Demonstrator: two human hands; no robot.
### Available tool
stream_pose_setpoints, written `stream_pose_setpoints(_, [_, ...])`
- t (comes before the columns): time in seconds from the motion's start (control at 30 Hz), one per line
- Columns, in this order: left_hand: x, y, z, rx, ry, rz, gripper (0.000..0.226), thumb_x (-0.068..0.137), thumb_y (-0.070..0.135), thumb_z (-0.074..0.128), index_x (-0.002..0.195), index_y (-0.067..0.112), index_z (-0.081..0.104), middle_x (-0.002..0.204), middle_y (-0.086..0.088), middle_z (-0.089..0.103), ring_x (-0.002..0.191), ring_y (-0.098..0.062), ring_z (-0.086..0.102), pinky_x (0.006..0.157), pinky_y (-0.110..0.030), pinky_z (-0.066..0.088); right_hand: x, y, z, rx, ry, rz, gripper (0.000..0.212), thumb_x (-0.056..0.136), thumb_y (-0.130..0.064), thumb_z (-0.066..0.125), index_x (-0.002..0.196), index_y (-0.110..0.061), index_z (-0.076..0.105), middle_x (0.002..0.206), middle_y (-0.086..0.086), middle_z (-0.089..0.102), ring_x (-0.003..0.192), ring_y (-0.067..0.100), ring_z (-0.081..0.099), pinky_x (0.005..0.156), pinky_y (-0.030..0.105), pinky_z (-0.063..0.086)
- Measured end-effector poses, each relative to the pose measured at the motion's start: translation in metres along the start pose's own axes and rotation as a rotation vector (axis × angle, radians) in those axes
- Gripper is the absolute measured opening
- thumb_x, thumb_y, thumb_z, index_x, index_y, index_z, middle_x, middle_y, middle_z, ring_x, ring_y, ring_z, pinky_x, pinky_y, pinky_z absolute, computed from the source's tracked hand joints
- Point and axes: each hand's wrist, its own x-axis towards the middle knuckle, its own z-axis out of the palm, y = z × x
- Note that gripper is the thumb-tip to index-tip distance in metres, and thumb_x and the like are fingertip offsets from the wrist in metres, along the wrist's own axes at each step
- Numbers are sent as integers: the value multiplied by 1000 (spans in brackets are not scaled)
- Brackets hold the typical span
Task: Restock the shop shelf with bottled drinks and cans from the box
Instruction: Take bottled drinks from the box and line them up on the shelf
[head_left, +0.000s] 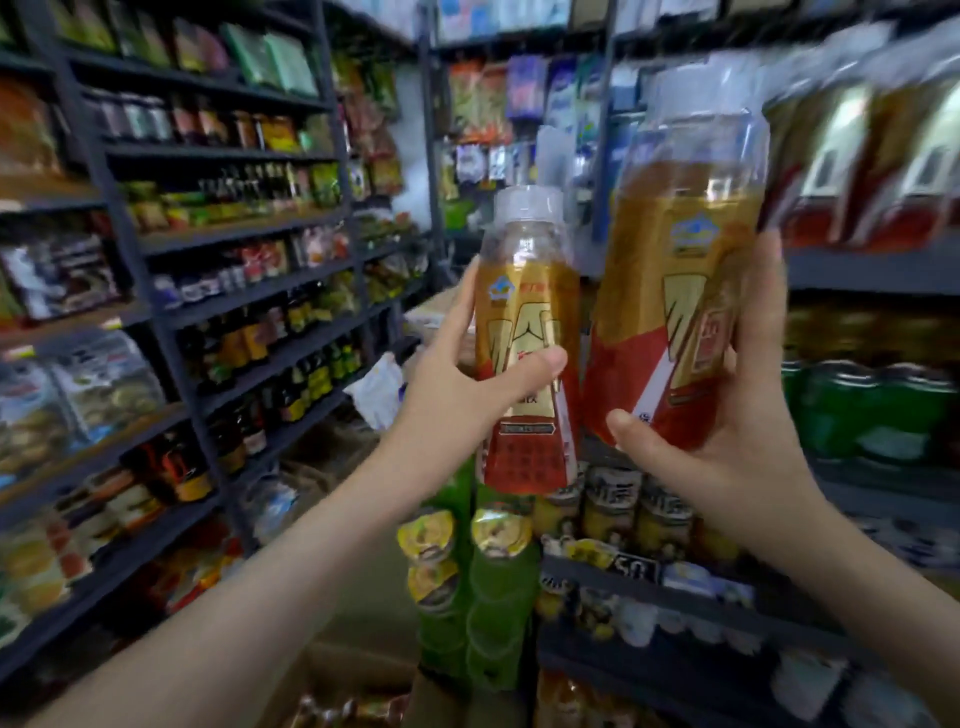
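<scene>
Head view, blurred toward the edges: both hands are raised, each holding one drink bottle upright. The left hand (457, 384) grips the left bottle (530, 312) near the centre of the frame, with the thumb curled across the gold-and-red label and the fingers wrapped behind it. The right hand (737, 415) holds the right bottle (685, 249) at 2 o'clock, with the thumb low on the front and the fingers curled round the far side. The two bottles stand just beside each other, both with pale caps and amber liquid. At 3 o'clock a grey shelf (872, 270) carries a row of shelved bottles (852, 171) with matching labels, near the right bottle. Below it sit green cans (872, 410). Green tubes (493, 587) stand at 6 o'clock, and stocked racks (249, 234) fill the 9 o'clock side.
</scene>
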Motion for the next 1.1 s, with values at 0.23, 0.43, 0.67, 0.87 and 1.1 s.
stream_pose_setpoints(0.23, [38,43,169,-170,-12,95,98,62,51,84,143,50,29,132,12,58,117,-10,59,96,-44,51,-8,25,-173,-97,99,-2,124,74,-6,76,144,-16,-26,151,-29,8,136,-8,25,105,9,29])
stream_pose_setpoints(0.43, [85,75,257,-179,-11,174,96,65,48,81,144,50,27,132,15,58,115,-4,59,99,-36,49,29,79,-280,-33,194,151,129,67,-12,83,146,-40,-15,152,-6,25,130,-4,40,104,20,39])
stream_pose_setpoints(0.67, [144,82,284,-193,29,244,91,71,30,73,148,39,26,126,8,61,97,-1,66,71,-19,56,82,177,-332,-93,258,262,136,57,-12,90,149,-28,-8,149,1,24,134,13,35,112,44,33])
stream_pose_setpoints(0.87, [190,66,281,-224,42,279,94,67,35,76,147,42,26,131,7,58,104,-7,65,84,-33,57,124,257,-319,-297,310,375,133,50,-16,93,148,-16,3,142,8,26,133,21,29,111,30,24])
stream_pose_setpoints(1.1, [237,54,282,-205,-1,339,94,67,42,83,145,47,29,130,8,59,113,-13,61,92,-45,53,158,317,-310,-355,62,533,145,49,-25,93,147,-20,-14,148,10,16,140,28,20,116,48,22])
